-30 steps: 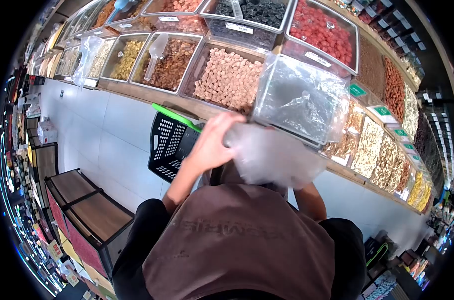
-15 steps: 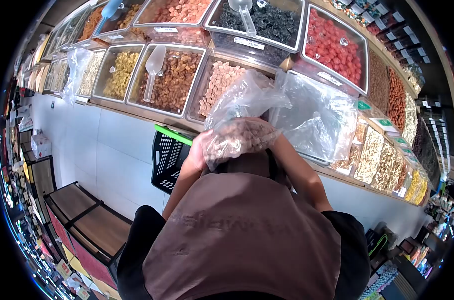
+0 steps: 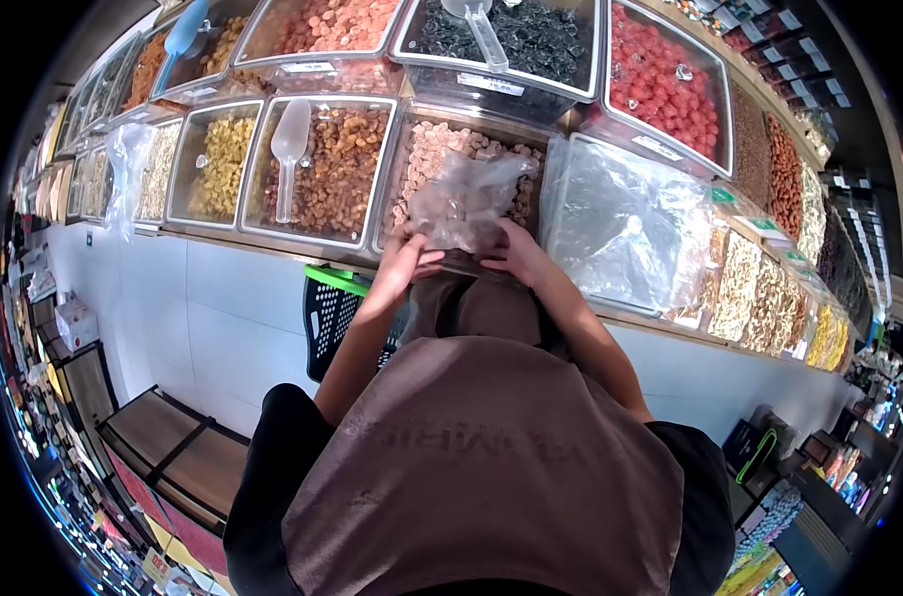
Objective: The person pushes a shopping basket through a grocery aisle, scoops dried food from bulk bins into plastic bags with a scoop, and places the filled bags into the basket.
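Observation:
A clear plastic bag (image 3: 461,194) lies crumpled over the bin of pale pink pieces (image 3: 437,144), close to its front edge. My left hand (image 3: 404,263) grips the bag's near left side, fingers pointing inward. On the near right side, my right hand (image 3: 516,253) has its fingers and thumb on the same bag. Pinkish contents show dimly through the lower part of the plastic; how much is inside I cannot tell. The bin's front rim is partly hidden by the bag and hands.
Left of the pink bin stands a bin of brown raisins (image 3: 342,169) with a clear scoop (image 3: 289,149). To the right, clear plastic sheeting (image 3: 625,228) covers another bin. A black basket with a green rim (image 3: 332,308) is below the counter. Red candies (image 3: 660,89) sit behind.
Both hands have moved forward and spread slightly, from in front of my chest to the bin's front edge. The bag, bulging with pieces before, now lies over the pink bin.

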